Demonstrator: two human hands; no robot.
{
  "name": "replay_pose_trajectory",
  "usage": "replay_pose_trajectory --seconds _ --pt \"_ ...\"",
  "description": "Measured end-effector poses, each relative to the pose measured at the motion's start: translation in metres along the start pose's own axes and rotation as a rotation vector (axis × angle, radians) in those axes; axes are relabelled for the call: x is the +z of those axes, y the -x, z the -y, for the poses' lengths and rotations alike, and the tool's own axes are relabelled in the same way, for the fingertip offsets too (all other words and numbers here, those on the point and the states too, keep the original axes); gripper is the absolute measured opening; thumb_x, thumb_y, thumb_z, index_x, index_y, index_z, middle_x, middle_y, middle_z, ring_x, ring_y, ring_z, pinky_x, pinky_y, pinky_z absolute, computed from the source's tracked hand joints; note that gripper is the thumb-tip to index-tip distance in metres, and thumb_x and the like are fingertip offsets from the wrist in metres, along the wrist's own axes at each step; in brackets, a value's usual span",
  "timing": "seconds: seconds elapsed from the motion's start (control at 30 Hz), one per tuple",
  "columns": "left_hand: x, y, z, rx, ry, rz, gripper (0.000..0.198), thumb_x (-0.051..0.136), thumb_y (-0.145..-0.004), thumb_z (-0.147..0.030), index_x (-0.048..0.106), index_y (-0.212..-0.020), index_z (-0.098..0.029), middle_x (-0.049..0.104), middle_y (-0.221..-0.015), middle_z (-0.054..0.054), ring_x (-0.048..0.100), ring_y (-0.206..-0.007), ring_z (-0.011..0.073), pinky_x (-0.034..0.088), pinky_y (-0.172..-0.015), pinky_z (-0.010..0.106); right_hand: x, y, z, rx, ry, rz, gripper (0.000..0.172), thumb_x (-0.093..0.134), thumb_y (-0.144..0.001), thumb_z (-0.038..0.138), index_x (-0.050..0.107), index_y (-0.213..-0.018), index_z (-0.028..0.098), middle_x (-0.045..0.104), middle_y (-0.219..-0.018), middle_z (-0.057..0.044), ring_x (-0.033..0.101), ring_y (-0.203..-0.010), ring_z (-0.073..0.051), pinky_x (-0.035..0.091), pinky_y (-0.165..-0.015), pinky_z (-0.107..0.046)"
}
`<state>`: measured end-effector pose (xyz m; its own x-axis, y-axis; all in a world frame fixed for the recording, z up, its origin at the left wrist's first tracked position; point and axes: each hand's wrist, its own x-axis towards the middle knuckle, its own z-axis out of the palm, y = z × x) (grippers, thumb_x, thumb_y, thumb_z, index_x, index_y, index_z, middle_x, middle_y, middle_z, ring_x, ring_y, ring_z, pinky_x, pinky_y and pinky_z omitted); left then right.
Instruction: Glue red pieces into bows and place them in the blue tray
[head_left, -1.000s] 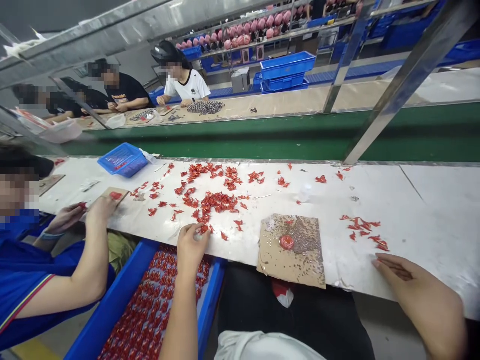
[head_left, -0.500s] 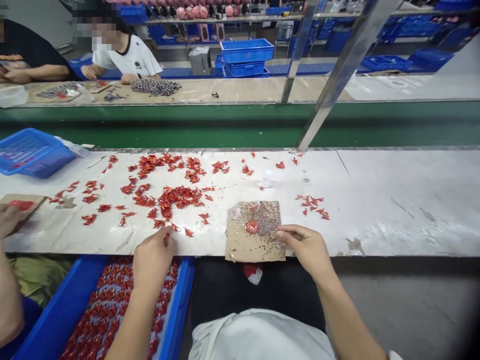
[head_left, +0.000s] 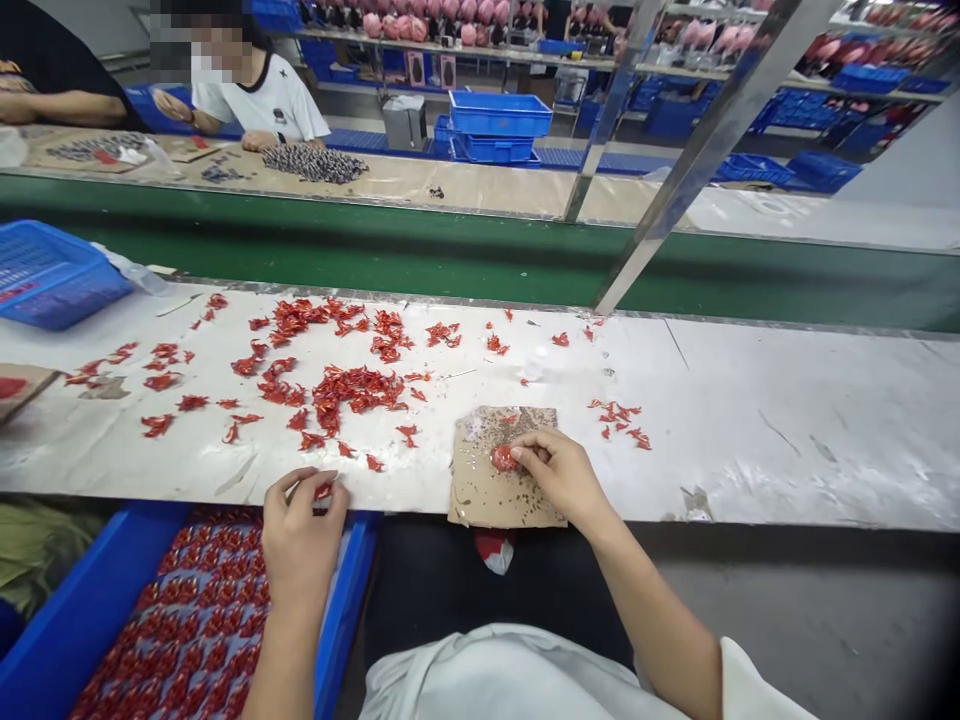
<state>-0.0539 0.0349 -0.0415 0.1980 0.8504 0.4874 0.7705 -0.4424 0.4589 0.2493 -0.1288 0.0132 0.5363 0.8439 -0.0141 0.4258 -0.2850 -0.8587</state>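
Observation:
My left hand (head_left: 301, 535) is at the table's front edge, its fingertips closed on a small red pointed piece (head_left: 323, 491). My right hand (head_left: 561, 478) is over a square of cardboard (head_left: 480, 495), thumb and forefinger pinched together at the edge of a glossy red round blob (head_left: 503, 458). Whatever may be between those fingertips is too small to make out. Tiny dark and shiny specks cover much of the cardboard. A heap of similar red pieces (head_left: 352, 392) lies beyond my left hand, with others scattered around it.
Below the table edge at left is a blue crate (head_left: 352, 590) with rows of red pieces. A blue basket (head_left: 64, 275) stands at far left. A metal post (head_left: 675, 170) rises behind the table. Two people sit across the green strip (head_left: 375, 250).
My right hand has moved left from the cardboard's right edge to the red blob. My left hand has drawn back slightly with a red piece now showing in its fingers. The neighbour's hand has left view.

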Motion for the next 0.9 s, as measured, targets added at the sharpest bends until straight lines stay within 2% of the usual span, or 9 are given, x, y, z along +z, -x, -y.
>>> replay_pose_trajectory --seconds 0.17,0.27,0.5,0.73,0.9 --pt "0.002 0.006 -0.001 0.015 0.019 -0.06 0.032 0.064 -0.093 -0.031 0.073 -0.119 -0.014 0.062 -0.127 0.016 0.061 -0.118 0.0285 0.05 -0.106 0.041 0.002 0.002 0.001 -0.026 0.005 0.003 0.014 0.063 -0.093 0.028 0.076 -0.089 0.025 0.067 -0.085 -0.002 0.057 -0.074 -0.019 0.044 -0.07 -0.032" --pt "0.006 0.008 -0.004 -0.004 0.02 -0.104 0.036 0.064 -0.093 -0.033 0.073 -0.12 -0.01 0.058 -0.133 0.019 0.063 -0.116 0.0285 0.052 -0.105 0.04 0.002 0.006 0.0 -0.046 0.017 -0.013 0.013 0.064 -0.093 0.029 0.076 -0.09 0.026 0.066 -0.085 -0.002 0.057 -0.074 -0.019 0.044 -0.07 -0.032" --pt "0.005 0.017 -0.005 -0.132 -0.011 -0.116 0.038 0.065 -0.094 -0.039 0.074 -0.124 -0.017 0.069 -0.113 0.013 0.066 -0.108 0.0286 0.052 -0.102 0.042 0.004 0.014 -0.009 -0.074 -0.002 -0.038 0.015 0.064 -0.096 0.035 0.076 -0.093 0.026 0.067 -0.087 -0.003 0.057 -0.071 -0.019 0.046 -0.069 -0.033" --pt "-0.002 0.017 -0.01 -0.114 0.018 -0.095 0.033 0.064 -0.094 -0.037 0.076 -0.12 -0.02 0.068 -0.12 0.011 0.065 -0.109 0.0267 0.052 -0.102 0.04 0.008 0.027 -0.017 -0.121 -0.07 -0.066 0.017 0.064 -0.097 0.037 0.077 -0.098 0.026 0.069 -0.094 -0.006 0.061 -0.077 -0.02 0.048 -0.07 -0.033" --pt "-0.002 0.014 -0.015 -0.18 -0.019 -0.132 0.033 0.065 -0.092 -0.042 0.079 -0.112 -0.019 0.067 -0.118 0.012 0.066 -0.1 0.0254 0.054 -0.096 0.04 0.007 0.024 -0.015 -0.058 -0.126 -0.081 0.019 0.064 -0.097 0.04 0.076 -0.096 0.025 0.069 -0.093 -0.005 0.062 -0.077 -0.02 0.049 -0.07 -0.033"
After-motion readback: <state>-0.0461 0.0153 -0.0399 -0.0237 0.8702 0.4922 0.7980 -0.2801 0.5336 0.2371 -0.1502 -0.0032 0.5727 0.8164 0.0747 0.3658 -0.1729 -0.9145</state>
